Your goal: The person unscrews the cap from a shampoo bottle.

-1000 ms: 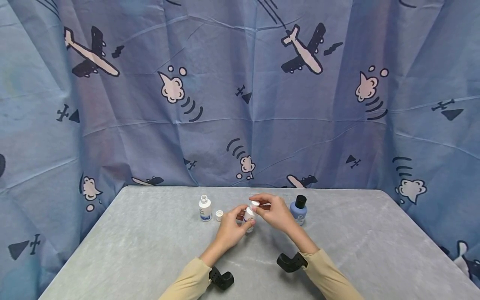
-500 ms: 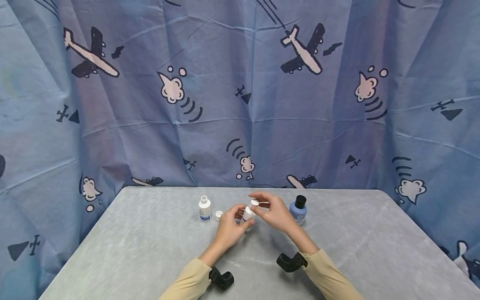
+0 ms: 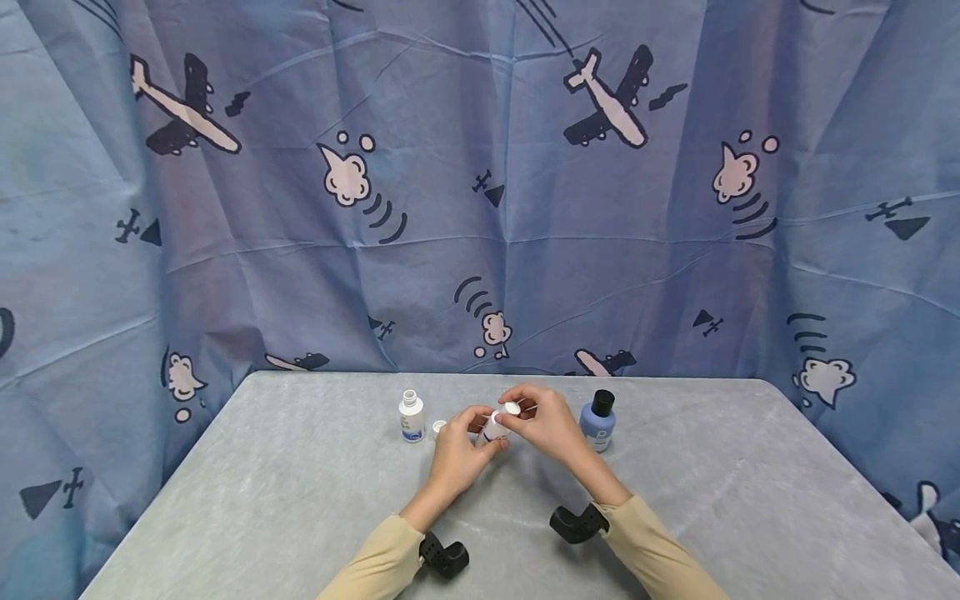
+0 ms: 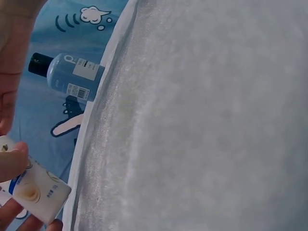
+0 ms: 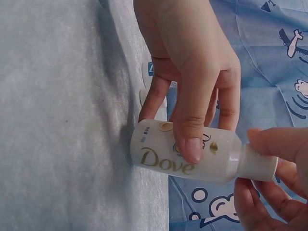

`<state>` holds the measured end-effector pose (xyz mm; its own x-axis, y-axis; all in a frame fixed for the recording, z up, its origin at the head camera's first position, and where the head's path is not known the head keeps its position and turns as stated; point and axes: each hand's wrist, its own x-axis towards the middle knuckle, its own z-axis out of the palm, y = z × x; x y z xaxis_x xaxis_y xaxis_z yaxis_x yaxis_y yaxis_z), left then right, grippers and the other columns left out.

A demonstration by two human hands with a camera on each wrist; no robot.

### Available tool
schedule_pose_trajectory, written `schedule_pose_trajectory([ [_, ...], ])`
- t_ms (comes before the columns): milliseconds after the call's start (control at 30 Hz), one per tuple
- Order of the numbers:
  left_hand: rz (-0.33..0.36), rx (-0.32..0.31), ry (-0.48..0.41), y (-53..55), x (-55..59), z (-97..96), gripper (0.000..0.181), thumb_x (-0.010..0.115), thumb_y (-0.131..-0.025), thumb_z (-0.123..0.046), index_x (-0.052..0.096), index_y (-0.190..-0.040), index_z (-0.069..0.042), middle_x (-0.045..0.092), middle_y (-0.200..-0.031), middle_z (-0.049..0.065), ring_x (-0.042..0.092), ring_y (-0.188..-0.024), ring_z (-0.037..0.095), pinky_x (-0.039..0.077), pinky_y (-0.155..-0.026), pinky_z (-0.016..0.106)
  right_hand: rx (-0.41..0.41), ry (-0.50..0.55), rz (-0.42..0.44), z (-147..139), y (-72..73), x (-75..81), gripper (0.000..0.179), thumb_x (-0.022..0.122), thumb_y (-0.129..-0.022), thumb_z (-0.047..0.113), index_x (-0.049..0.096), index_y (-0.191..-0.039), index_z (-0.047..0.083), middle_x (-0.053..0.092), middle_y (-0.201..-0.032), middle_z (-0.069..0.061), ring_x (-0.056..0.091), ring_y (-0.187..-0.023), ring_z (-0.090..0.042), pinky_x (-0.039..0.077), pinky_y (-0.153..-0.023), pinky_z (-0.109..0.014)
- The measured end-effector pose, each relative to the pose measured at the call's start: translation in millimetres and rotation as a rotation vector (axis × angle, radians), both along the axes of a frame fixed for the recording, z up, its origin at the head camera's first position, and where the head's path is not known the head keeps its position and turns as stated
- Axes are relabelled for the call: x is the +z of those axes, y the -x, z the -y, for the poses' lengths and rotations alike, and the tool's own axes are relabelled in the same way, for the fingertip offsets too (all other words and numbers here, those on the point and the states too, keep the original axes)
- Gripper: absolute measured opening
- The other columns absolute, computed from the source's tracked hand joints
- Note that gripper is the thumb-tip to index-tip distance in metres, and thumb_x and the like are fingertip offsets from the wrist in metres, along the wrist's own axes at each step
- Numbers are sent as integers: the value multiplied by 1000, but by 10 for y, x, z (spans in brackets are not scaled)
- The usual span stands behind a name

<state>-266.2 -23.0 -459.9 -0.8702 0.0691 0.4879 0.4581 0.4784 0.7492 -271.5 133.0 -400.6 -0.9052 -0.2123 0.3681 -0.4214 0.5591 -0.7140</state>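
My left hand (image 3: 453, 462) grips a small white Dove bottle (image 5: 219, 163) around its body, thumb on the near side. The bottle leans to the right, its base close to the table. With thumb and fingers, my right hand (image 3: 551, 427) pinches the white cap (image 5: 259, 166) on the bottle's neck. In the left wrist view the bottle's lower end shows, while the cap is out of sight there. Whether the cap is tight or loose I cannot tell.
An uncapped white bottle (image 3: 412, 421) stands left of my hands. A loose white cap (image 3: 438, 426) lies beside it, partly behind my left hand. A blue bottle with a black top (image 3: 597, 429) stands to the right. A patterned curtain (image 3: 480, 183) hangs behind the table (image 3: 300, 500).
The bottle has tilted further, its top leaning right and its base shifting left. Both hands keep their hold with only slight movement. The other bottles stay put.
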Motion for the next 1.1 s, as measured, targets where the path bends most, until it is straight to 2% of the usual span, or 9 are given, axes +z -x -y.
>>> schedule_pose_trajectory([
  [133, 9, -36, -21, -6, 2, -3, 41, 83, -72, -19, 67, -108, -8, 72, -88, 7, 68, -80, 18, 51, -69, 25, 39, 15, -22, -9, 4, -1, 22, 77, -79, 7, 70, -100, 5, 70, -100, -13, 70, -84, -22, 58, -73, -27],
  [233, 28, -88, -51, -2, -10, -6, 39, 80, -75, -17, 66, -110, -5, 72, -90, 9, 68, -81, 20, 53, -70, 26, 74, 24, -37, -23, 9, -9, 26, 75, -80, 4, 68, -106, 3, 69, -104, -17, 69, -87, -24, 58, -76, -28],
  [400, 70, -169, -91, 12, -27, -15, 38, 76, -81, -15, 64, -115, -3, 72, -95, 11, 68, -86, 22, 56, -77, 28, 111, 32, -57, -39, 4, -4, 32, 72, -82, 0, 65, -113, 2, 68, -109, -16, 68, -92, -27, 57, -81, -32],
  [633, 51, -209, -96, 6, -16, -27, 37, 72, -85, -15, 62, -117, 1, 71, -98, 16, 68, -88, 26, 57, -79, 35, 143, 57, -56, -30, -1, 24, 43, 65, -82, -10, 58, -122, 3, 62, -118, -19, 62, -107, -32, 54, -90, -38],
  [833, 102, -151, -128, -15, 11, -44, 38, 75, -81, -13, 63, -116, -4, 71, -97, 14, 68, -90, 26, 55, -71, 25, 141, 53, -12, -26, -2, 45, 50, 67, -84, -2, 50, -130, 6, 62, -121, -18, 63, -108, -30, 53, -93, -40],
  [967, 82, -74, -152, -21, 14, -64, 39, 80, -75, -14, 66, -111, -8, 72, -93, 11, 69, -87, 24, 55, -68, 28, 57, 51, 30, -25, -11, 52, 50, 74, -83, 12, 52, -129, 9, 64, -118, -15, 64, -103, -28, 55, -89, -39],
  [1100, 45, 15, -137, -29, 30, -76, 40, 84, -70, -18, 68, -106, -12, 73, -87, 8, 69, -82, 20, 53, -67, 29, -42, 28, 52, -12, -7, 46, 45, 77, -81, 23, 59, -120, 10, 66, -108, -11, 65, -91, -22, 56, -78, -34],
])
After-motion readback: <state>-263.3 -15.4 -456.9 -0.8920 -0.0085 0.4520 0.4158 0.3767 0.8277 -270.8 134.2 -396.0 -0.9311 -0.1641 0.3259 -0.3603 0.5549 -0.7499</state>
